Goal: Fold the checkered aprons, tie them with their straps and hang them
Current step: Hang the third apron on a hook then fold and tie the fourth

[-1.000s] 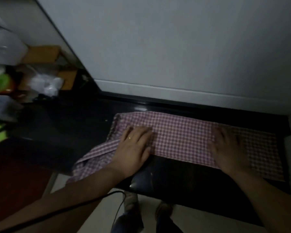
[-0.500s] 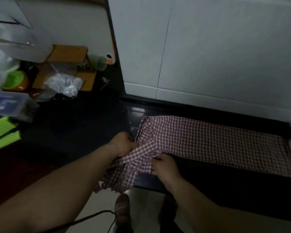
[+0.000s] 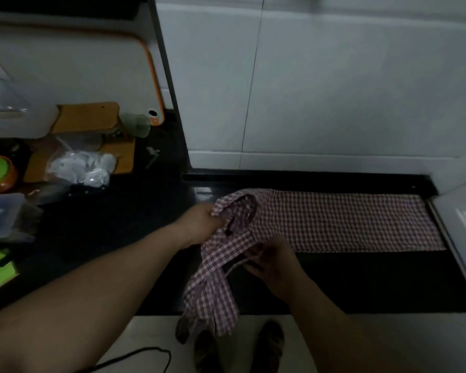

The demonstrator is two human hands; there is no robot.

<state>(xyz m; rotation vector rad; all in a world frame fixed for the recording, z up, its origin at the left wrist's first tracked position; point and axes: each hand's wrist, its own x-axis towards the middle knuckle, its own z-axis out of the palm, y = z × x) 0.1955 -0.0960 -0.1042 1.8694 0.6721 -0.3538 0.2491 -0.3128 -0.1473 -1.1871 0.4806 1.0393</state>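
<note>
at 10 o'clock a clear plastic bag (image 3: 81, 169) holds white things. the long red-and-white checkered cloth apron (image 3: 334, 219) lies on the shiny black surface (image 3: 361, 281), running off to 3 o'clock from both hands. the left hand (image 3: 199, 224) has its grip clamped on the bunched end. the right hand (image 3: 272, 261) pinches a thin strap (image 3: 234, 265).

Fingertips of left hand (image 3: 199, 226) beneath apron (image 3: 339, 222)

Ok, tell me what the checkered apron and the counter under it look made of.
Checkered apron: thin woven cloth, probably cotton, matte; it wrinkles and hangs limp over the edge. Counter: black and glossy, with a pale reflection near its back edge, so polished stone or a look-alike; the dim light leaves that open.
</note>
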